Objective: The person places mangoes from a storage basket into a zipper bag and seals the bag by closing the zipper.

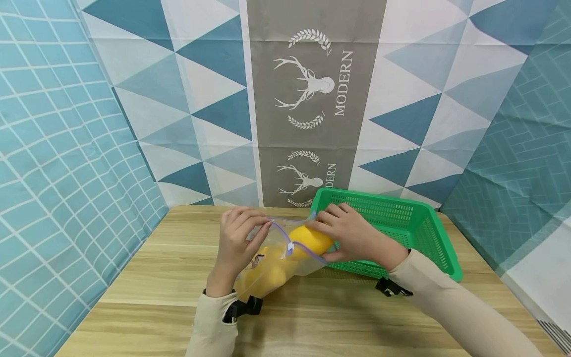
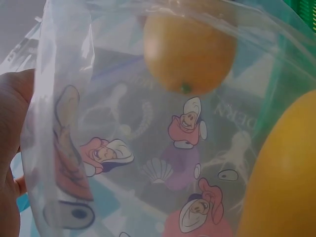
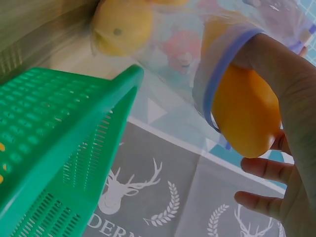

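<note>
A clear zip bag [image 1: 308, 268] with a purple zip edge and a white slider lies tilted on the table, with cartoon prints [image 2: 197, 212] on its film. Several yellow fruits [image 1: 267, 277] fill its lower part. My left hand [image 1: 236, 240] pinches the bag's rim at its left side. At the open mouth, my right hand [image 1: 352, 235] holds a yellow-orange fruit [image 3: 249, 111], partly inside the purple rim. In the right wrist view the thumb lies over this fruit, with fingers beneath it. Another fruit with a green stem spot [image 2: 190, 54] shows through the film.
A green perforated basket [image 1: 439, 238] stands on the wooden table [image 1: 178, 267] at the right, just behind my right forearm. Through its holes, bits of yellow show in the right wrist view. Patterned cloth walls [image 1: 312, 148] rise at the back and both sides.
</note>
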Available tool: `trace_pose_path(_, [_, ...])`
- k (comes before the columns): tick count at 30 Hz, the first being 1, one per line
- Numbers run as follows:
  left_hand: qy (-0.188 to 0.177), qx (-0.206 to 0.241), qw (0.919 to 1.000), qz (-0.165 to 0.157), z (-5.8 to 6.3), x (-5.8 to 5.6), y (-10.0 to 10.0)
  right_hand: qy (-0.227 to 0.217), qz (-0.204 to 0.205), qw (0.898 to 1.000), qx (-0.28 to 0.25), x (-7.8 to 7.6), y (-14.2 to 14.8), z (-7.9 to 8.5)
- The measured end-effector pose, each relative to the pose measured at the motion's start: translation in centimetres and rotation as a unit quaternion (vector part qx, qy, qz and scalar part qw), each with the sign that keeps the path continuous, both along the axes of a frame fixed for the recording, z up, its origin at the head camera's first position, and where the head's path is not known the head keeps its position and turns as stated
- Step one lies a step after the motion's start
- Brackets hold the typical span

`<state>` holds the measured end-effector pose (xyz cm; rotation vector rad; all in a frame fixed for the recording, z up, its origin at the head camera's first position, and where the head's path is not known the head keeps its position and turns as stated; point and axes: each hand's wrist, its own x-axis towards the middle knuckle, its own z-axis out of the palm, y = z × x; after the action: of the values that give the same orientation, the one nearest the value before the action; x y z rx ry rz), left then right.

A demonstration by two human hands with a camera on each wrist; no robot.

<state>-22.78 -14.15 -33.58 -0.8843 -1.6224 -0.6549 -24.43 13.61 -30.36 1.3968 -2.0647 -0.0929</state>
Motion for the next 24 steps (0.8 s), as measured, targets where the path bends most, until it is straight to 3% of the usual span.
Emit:
trace_pose_path(7, [0.003, 0.000, 1.0000, -0.003, 0.0, 0.1, 0.1, 0.006, 0.020, 1.000, -0.002, -0.4, -1.0, -0.7])
trace_pose_path(24, [0.005, 0.005, 1.0000, 0.003, 0.1, 0.1, 0.0, 0.074, 0.029, 0.997, -0.027, -0.5, -3.4, -2.2])
